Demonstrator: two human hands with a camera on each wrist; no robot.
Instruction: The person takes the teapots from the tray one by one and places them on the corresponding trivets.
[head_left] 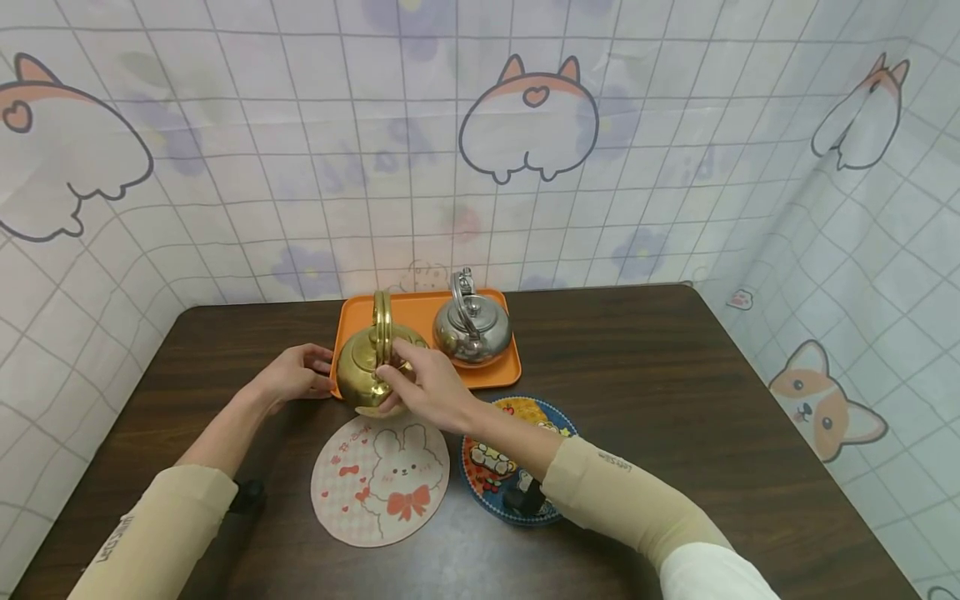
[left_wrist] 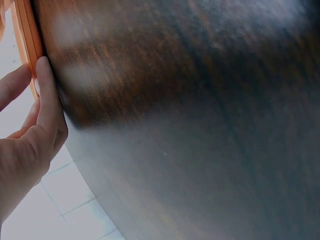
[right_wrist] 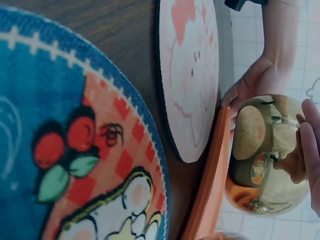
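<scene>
A shiny gold kettle (head_left: 358, 371) stands at the left of an orange tray (head_left: 420, 305), its arched handle upright. My right hand (head_left: 429, 385) reaches across to it, thumb and fingers pinching the handle low on its near side. In the right wrist view, the fingers of that hand (right_wrist: 312, 150) lie along the top of the kettle (right_wrist: 267, 165). My left hand (head_left: 294, 373) holds the tray's left edge near its front corner. The left wrist view shows its thumb and forefinger at the orange rim (left_wrist: 29, 35), with the forefinger low against the table.
A silver kettle (head_left: 480, 327) stands on the tray's right side. In front lie a round rabbit-print mat (head_left: 352, 492) and, to its right, a blue-rimmed round mat (head_left: 491, 502) with food pictures, partly under my right forearm. A patterned curtain (head_left: 420, 208) hangs behind the dark wooden table (head_left: 637, 367).
</scene>
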